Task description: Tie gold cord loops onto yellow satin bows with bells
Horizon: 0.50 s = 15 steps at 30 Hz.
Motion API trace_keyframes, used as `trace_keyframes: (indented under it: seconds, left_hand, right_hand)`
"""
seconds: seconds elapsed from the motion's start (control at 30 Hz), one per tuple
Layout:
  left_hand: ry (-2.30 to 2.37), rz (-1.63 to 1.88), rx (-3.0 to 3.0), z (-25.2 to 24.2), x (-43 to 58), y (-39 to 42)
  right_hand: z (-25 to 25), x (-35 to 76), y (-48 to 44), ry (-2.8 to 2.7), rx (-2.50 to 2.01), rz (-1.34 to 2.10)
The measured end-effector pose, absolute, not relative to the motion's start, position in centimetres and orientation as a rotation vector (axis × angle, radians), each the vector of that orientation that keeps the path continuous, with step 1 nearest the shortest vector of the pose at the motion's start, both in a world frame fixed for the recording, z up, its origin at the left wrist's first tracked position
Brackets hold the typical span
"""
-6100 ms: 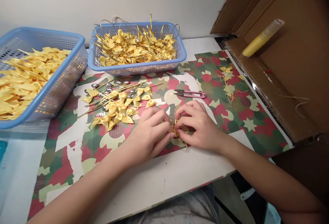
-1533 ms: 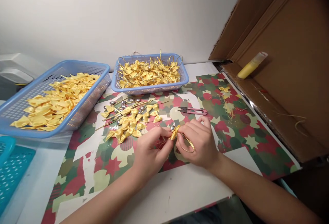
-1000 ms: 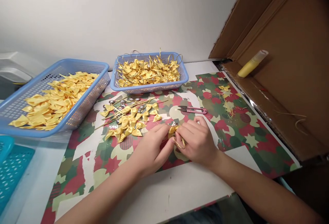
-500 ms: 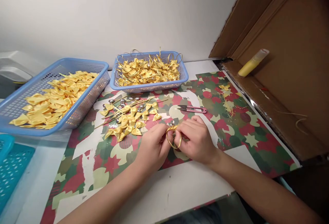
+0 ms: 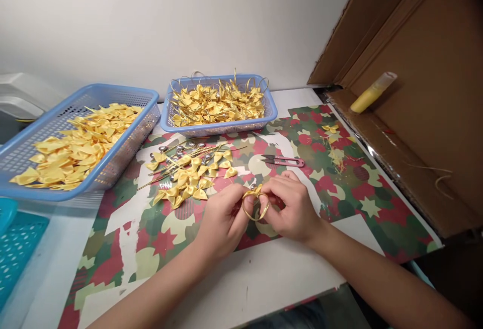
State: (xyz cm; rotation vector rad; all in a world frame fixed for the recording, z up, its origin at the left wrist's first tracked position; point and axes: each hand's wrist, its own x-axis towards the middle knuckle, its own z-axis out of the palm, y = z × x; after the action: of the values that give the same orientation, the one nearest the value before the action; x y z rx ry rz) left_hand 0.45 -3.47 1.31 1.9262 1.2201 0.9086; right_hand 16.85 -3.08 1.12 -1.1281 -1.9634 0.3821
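Between my hands is a yellow ribbon bow (image 5: pixel 257 190) with a small silver bell (image 5: pixel 253 187) and a loop of gold cord (image 5: pixel 256 218) hanging toward me. My left hand (image 5: pixel 225 216) pinches its left side, thumb and fingers pressed together. From the right, my right hand (image 5: pixel 289 207) grips the other side with curled fingers. The fingers hide part of the bow and the cord's ends. Left of my hands lies a pile of yellow bows (image 5: pixel 188 180), with gold cords (image 5: pixel 166 170) and several silver bells (image 5: pixel 180 149) behind it.
Pink-handled thread snips (image 5: pixel 285 161) lie just beyond my right hand. A blue basket (image 5: pixel 222 129) of corded bows stands at the back; another blue basket (image 5: pixel 90 180) of bows is at left. Thread scraps (image 5: pixel 337 158) and a yellow tube (image 5: pixel 372 93) are at right, by a cardboard wall (image 5: pixel 415 67).
My fingers have shifted slightly on the bow, and more of it and the silver bell shows. The cord loop looks rounder. Both hands stay in nearly the same place.
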Motion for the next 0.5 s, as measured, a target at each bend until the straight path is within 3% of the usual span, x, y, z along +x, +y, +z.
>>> trace_keyframes:
  seconds: [0.3, 0.5]
  left_hand:
    - [1.162, 0.903, 2.153, 0.76, 0.05, -3.42]
    - [1.068, 0.85, 2.029, 1.23, -0.21, -3.39]
  right_hand:
    - [1.1, 16.81, -3.14, -2.027, -1.088, 0.303]
    - [1.21, 16.8, -3.45, -1.916, -0.998, 0.53]
